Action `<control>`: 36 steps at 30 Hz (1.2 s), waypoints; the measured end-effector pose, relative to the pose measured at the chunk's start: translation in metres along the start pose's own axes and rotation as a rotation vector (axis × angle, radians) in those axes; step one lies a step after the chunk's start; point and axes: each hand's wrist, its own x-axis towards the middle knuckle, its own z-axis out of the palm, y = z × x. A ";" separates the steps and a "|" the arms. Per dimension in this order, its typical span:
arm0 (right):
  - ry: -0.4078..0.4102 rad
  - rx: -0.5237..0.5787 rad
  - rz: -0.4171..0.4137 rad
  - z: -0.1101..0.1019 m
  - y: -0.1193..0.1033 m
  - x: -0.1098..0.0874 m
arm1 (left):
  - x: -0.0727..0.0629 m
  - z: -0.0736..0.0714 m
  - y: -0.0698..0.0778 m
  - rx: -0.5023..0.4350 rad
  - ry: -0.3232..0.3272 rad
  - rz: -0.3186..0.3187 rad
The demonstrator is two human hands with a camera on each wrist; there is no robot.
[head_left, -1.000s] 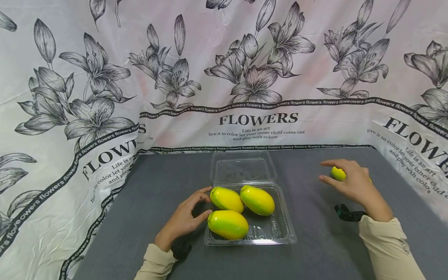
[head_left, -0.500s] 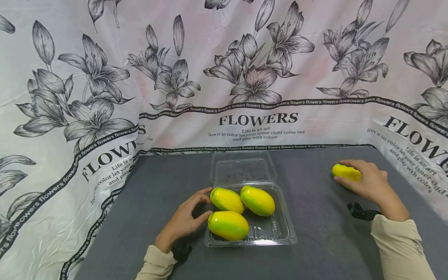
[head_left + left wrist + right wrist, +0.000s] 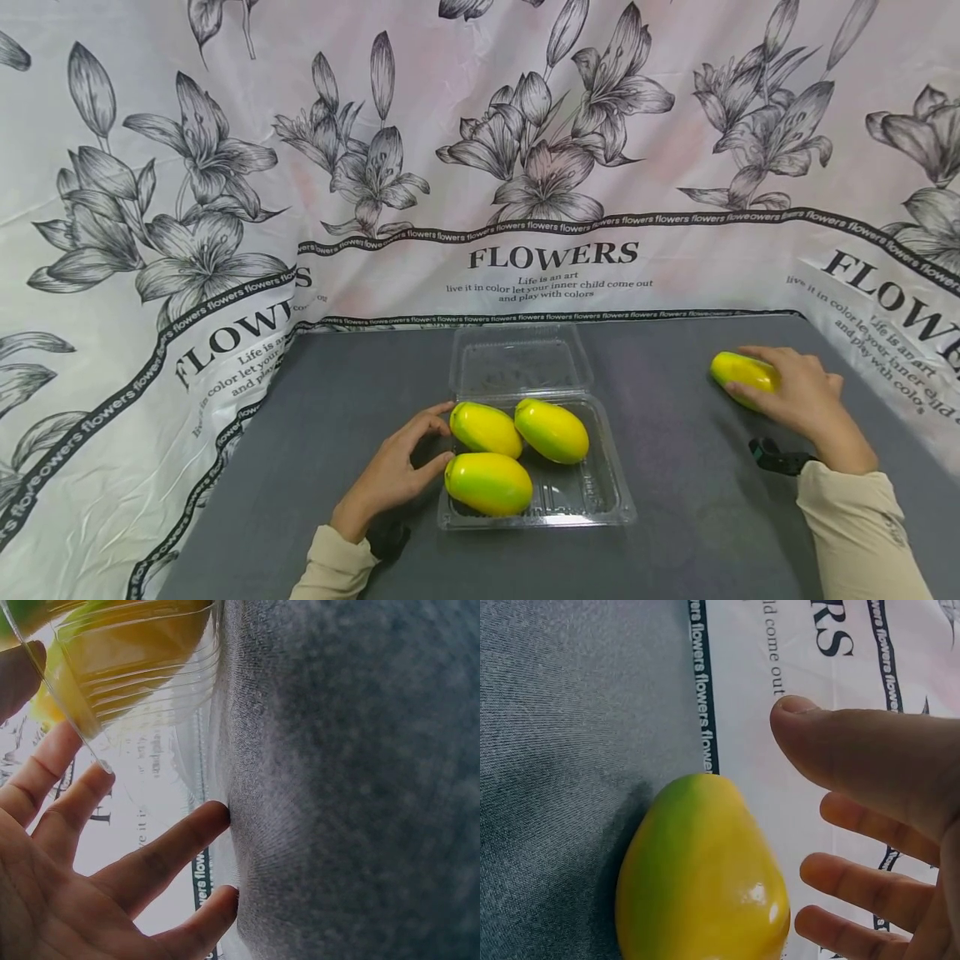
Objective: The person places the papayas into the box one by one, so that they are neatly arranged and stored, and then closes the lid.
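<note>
Three smooth yellow-green fruits, shaped like mangoes, lie in a clear plastic clamshell box [image 3: 600, 500]: a back-left fruit [image 3: 483, 429], a back-right fruit [image 3: 553, 432] and a front fruit [image 3: 489, 485]. My left hand [image 3: 390, 471] is at the box's left side, fingers spread, with fingertips right at the rim in the left wrist view. On the right, a fourth fruit [image 3: 731, 372] of the same kind rests on the table. My right hand [image 3: 802, 396] overlaps its right end; in the right wrist view the thumb [image 3: 855, 746] and fingers stand apart from this fruit [image 3: 705, 877].
The box's clear lid [image 3: 521, 362] lies folded back towards the rear of the grey table [image 3: 675, 517]. A white flower-printed cloth [image 3: 555, 275] hangs behind the table and along both sides. Dark straps circle both wrists, below beige sleeves [image 3: 855, 525].
My right hand has moved right and slightly nearer, from over the lone fruit to its right end, uncovering more of it. My left hand and the boxed fruits stay in place.
</note>
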 end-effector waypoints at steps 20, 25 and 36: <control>-0.083 -0.019 0.102 0.001 0.024 0.000 | 0.003 0.000 0.001 -0.009 0.003 0.001; -0.106 -0.021 0.094 0.005 0.029 0.000 | 0.003 0.000 0.000 -0.008 0.002 0.002; -0.069 0.006 0.069 0.014 0.031 0.001 | 0.001 -0.001 0.000 -0.003 0.004 0.009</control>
